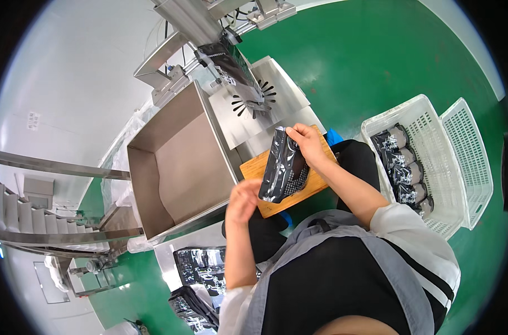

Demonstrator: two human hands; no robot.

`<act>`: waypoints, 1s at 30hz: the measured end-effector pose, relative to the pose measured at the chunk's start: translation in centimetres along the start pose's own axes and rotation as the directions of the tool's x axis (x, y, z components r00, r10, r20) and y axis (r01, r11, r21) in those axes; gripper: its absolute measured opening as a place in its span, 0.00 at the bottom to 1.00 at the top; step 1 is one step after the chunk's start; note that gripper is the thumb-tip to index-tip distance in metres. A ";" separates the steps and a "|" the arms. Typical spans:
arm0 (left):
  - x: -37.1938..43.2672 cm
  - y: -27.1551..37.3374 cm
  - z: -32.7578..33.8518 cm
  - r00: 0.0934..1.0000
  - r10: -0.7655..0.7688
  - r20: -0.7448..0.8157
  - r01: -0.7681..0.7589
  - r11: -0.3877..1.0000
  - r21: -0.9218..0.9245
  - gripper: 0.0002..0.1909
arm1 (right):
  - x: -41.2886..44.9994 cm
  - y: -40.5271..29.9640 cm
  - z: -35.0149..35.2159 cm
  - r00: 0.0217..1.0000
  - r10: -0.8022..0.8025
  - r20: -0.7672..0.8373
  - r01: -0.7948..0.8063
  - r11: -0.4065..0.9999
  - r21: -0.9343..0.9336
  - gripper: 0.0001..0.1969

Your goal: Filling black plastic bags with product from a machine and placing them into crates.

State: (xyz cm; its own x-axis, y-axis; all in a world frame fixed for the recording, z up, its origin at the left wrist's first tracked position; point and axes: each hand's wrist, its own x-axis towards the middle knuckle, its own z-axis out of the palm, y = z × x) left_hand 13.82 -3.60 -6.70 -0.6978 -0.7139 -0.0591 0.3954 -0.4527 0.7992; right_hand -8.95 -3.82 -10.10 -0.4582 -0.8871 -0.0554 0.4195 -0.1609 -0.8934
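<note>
A black glossy plastic pouch [275, 171], with a dark patterned side panel, is held slanted above a wooden board [254, 165]. My right hand [307, 144] pinches its upper end between thumb and fingers. My left hand [243, 200] is at the pouch's lower left edge, slightly blurred; whether its fingertips grip the pouch or only touch it is unclear. The board rests across my lap. Beyond it, another black pouch [233, 73] hangs from a steel filling tube [191, 21], its lower end over a slotted metal plate [224, 111].
A deep steel tray [191, 167] stands left of the board. To the right, a white plastic crate [442, 167] holds several filled pouches [400, 155], with a perforated white panel [472, 167] along its far side. Stacks of flat black pouches [199, 266] lie at lower left.
</note>
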 end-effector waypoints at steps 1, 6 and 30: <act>1.8 1.5 1.4 1.000 -0.016 -0.007 0.016 0.999 -0.043 0.14 | 0.1 0.3 -0.1 0.999 -0.002 0.046 0.003 1.000 -0.014 0.14; 10.8 2.7 1.2 0.928 -0.340 -0.152 0.372 0.853 0.366 0.11 | -0.7 0.1 1.2 0.994 0.015 0.108 -0.010 0.999 -0.049 0.13; 3.4 3.4 4.1 0.942 -0.223 -0.250 0.335 0.638 0.693 0.09 | 1.6 -2.0 0.0 0.996 0.007 0.093 0.006 0.991 -0.136 0.12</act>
State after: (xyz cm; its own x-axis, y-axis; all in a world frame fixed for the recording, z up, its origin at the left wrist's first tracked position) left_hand 10.35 -5.43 -1.74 -0.5959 -0.7056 -0.3834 -0.3955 -0.1575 0.9048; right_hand -10.51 -4.92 -8.40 -0.3802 -0.9247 -0.0195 0.3059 -0.1059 -0.9462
